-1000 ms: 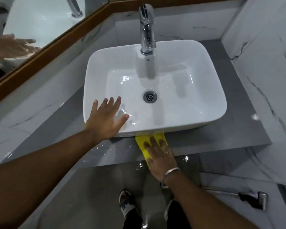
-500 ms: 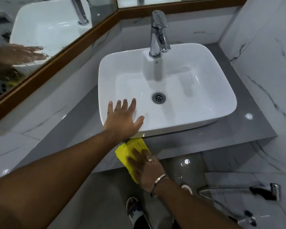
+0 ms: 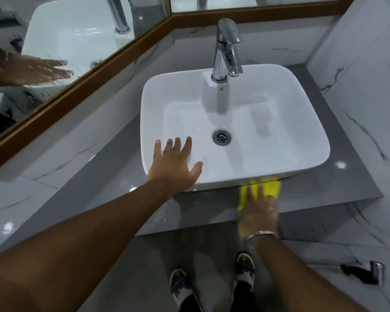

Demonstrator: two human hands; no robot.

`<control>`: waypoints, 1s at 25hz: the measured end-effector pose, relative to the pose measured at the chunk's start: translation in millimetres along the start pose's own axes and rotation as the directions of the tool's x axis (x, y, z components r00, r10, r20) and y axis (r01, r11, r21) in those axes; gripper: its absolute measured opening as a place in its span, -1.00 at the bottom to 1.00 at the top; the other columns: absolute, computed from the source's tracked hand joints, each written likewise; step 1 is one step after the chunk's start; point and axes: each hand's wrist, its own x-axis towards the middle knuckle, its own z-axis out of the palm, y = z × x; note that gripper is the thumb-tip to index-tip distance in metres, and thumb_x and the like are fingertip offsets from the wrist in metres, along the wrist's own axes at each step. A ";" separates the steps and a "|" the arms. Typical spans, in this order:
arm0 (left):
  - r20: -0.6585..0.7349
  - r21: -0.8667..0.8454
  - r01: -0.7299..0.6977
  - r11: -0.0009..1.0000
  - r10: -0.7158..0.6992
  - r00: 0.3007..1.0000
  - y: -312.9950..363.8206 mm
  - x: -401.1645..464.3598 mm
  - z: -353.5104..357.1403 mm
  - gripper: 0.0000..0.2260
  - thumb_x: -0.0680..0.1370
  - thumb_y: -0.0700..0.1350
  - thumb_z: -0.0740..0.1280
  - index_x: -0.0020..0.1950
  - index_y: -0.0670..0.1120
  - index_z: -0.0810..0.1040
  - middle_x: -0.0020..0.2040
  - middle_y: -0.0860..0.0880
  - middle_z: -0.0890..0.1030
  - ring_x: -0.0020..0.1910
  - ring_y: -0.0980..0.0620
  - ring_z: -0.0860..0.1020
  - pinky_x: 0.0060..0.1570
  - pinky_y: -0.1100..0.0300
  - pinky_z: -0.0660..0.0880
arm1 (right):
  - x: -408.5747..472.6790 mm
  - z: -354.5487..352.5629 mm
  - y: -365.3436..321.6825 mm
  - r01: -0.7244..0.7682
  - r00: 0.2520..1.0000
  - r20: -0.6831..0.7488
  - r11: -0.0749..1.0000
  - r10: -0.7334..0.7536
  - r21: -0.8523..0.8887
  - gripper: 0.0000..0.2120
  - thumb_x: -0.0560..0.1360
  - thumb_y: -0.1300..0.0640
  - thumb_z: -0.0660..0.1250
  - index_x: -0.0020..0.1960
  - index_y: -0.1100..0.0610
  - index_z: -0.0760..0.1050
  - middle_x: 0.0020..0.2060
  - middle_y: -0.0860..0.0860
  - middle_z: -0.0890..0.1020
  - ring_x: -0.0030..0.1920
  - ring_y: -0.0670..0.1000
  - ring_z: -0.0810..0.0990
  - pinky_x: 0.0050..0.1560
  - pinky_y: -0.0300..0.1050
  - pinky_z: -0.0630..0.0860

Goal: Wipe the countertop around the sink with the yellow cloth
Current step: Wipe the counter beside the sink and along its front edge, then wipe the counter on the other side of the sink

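The right hand (image 3: 259, 210) lies flat on the yellow cloth (image 3: 271, 188), fingers straight and clasping nothing. It presses the cloth onto the grey bench (image 3: 324, 190) just in front of the sink (image 3: 302, 158), against its front wall, likely so the whole palm drives the wipe. The left hand (image 3: 173, 170) rests on the sink's front-left rim, fingers spread and released, seemingly as a brace.

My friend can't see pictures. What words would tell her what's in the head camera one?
A person's right hand presses a yellow cloth flat on the grey countertop, just in front of a white sink. Their left hand rests open on the sink's front left corner. A shiny faucet stands at the back.
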 end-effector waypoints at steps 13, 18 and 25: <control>0.014 0.021 0.008 1.000 -0.008 1.000 -3.0 -1.2 1.0 -0.32 0.51 0.27 -0.04 0.54 -0.06 0.06 0.51 -0.15 0.27 0.51 -0.18 0.17 0.47 -0.24 -0.11 | 73.5 -129.1 62.2 0.274 0.945 -0.196 0.961 -0.261 0.041 -0.46 0.43 -0.28 0.10 0.29 0.00 0.37 0.25 0.12 0.48 0.23 0.19 0.45 0.16 0.13 0.34; -0.142 0.041 0.054 0.998 -0.047 0.989 7.4 -9.9 -12.4 -0.38 0.55 0.22 -0.02 0.53 -0.08 0.17 0.50 -0.17 0.30 0.50 -0.19 0.21 0.47 -0.24 -0.05 | 99.3 -116.4 64.9 0.264 0.964 0.018 0.949 -0.265 -0.171 -0.25 0.41 -0.43 -0.27 0.48 -0.08 0.05 0.51 0.15 0.08 0.48 0.25 0.05 0.41 0.32 0.01; 0.001 -0.124 -0.139 0.982 0.141 0.990 83.7 -104.0 89.1 -0.47 0.55 0.16 0.16 0.38 -0.18 0.44 0.34 -0.20 0.52 0.30 -0.21 0.49 0.33 -0.04 0.22 | 103.2 -116.3 57.9 0.304 0.953 0.055 0.938 -0.299 -0.168 -0.34 0.46 -0.31 -0.28 0.48 -0.09 0.05 0.51 0.14 0.10 0.49 0.23 0.03 0.42 0.34 -0.05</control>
